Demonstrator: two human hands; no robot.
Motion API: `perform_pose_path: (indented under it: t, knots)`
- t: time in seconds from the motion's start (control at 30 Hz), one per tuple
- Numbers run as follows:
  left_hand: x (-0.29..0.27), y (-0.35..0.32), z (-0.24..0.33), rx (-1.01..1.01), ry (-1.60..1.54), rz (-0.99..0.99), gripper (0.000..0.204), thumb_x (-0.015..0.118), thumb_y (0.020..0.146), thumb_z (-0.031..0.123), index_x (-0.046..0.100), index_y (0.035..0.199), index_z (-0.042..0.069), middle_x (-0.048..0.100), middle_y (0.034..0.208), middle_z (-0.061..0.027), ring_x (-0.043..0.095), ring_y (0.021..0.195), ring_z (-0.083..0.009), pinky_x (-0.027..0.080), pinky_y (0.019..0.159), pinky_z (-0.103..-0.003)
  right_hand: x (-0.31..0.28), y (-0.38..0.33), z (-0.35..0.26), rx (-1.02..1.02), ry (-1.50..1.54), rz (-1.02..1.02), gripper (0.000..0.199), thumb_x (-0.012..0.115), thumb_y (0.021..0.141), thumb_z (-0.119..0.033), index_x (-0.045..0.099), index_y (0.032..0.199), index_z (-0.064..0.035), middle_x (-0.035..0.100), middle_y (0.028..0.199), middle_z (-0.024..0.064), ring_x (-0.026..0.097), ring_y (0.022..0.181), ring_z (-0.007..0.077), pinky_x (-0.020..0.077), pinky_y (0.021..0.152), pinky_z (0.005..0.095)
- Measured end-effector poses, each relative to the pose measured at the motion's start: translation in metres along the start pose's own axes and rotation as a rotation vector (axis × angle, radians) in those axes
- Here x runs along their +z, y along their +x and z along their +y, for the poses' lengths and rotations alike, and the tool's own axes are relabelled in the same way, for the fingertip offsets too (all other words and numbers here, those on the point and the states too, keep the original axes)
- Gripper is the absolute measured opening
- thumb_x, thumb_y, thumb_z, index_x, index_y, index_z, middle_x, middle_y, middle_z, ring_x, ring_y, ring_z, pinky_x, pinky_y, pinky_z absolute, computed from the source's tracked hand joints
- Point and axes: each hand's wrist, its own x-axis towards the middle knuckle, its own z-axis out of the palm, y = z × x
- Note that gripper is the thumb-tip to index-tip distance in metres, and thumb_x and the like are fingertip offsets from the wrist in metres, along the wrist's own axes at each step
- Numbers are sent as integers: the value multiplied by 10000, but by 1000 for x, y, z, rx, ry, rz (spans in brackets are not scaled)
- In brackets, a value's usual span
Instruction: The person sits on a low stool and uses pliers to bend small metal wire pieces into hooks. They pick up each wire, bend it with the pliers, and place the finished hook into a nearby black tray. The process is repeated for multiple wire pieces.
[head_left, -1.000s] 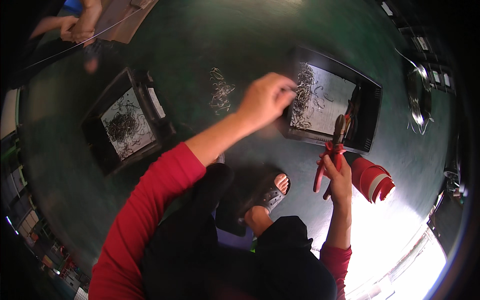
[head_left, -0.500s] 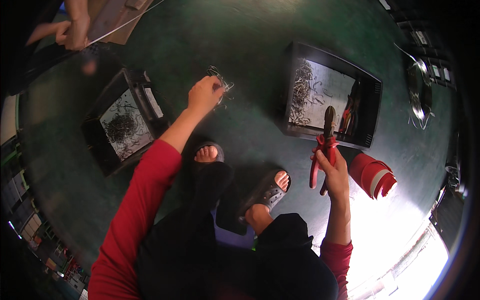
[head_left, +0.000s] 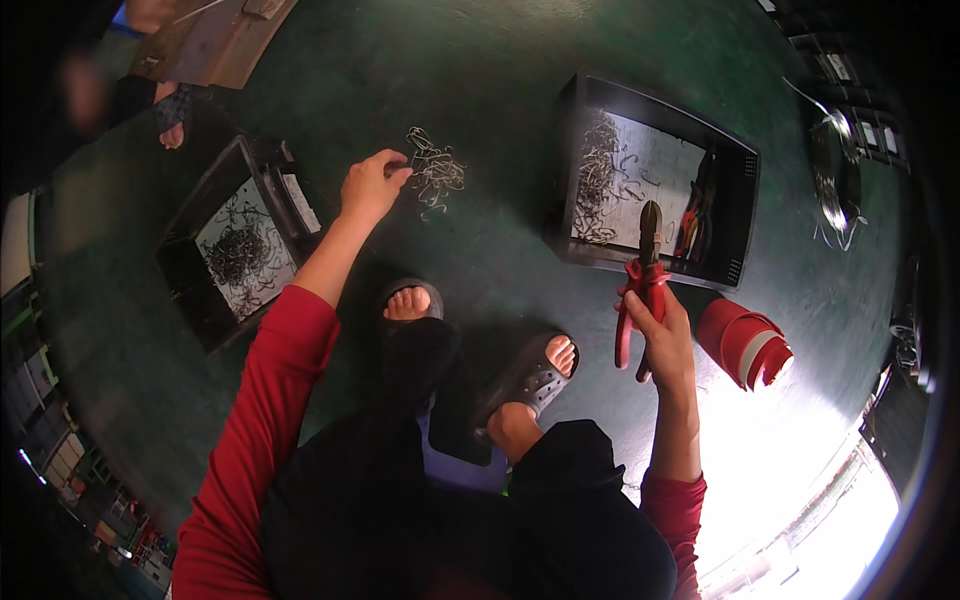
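Observation:
My right hand [head_left: 671, 345] is wrapped round a pair of red-handled pliers [head_left: 648, 268], whose dark jaws point away from me in front of the black crate on the right. To the left, my left hand [head_left: 370, 188] hovers over the floor with its fingertips pinched together. What it holds, if anything, is too small to make out. Just right of those fingers lies a loose heap of bent wire pieces [head_left: 437, 173] on the green floor.
The right black crate [head_left: 664, 97] holds wire pieces and more red-handled tools. Another black crate [head_left: 187, 262] with bent wires stands left. A red roll [head_left: 740, 343] lies at right, with a wire coil [head_left: 838, 175] beyond. Another person's foot [head_left: 172, 135] shows at upper left, near boards [head_left: 215, 45].
My left hand has moved left off the wire heap, which now lies uncovered. The pliers stay in my right hand, nearly unmoved. The other person's hands have left their place at upper left.

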Motion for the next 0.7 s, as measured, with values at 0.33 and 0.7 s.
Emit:
perform_pose_path:
  t: [0.33, 0.7]
  knots:
    - [28, 20, 20, 344, 240, 124, 85, 699, 811, 141, 657, 884, 124, 633, 864, -11, 616, 878, -241, 513, 729, -387, 0, 0, -3, 25, -7, -13, 377, 622, 940, -226, 558, 1216, 22, 657, 1057, 110, 628, 935, 170, 473, 865, 312]
    - [24, 37, 17, 238, 225, -19, 86, 677, 812, 123, 626, 881, 113, 639, 888, -46, 617, 924, -266, 504, 776, -431, 5, -1, -3, 12, -30, -24, 365, 631, 935, -215, 564, 1208, 18, 663, 1040, 104, 632, 934, 169, 484, 847, 312]
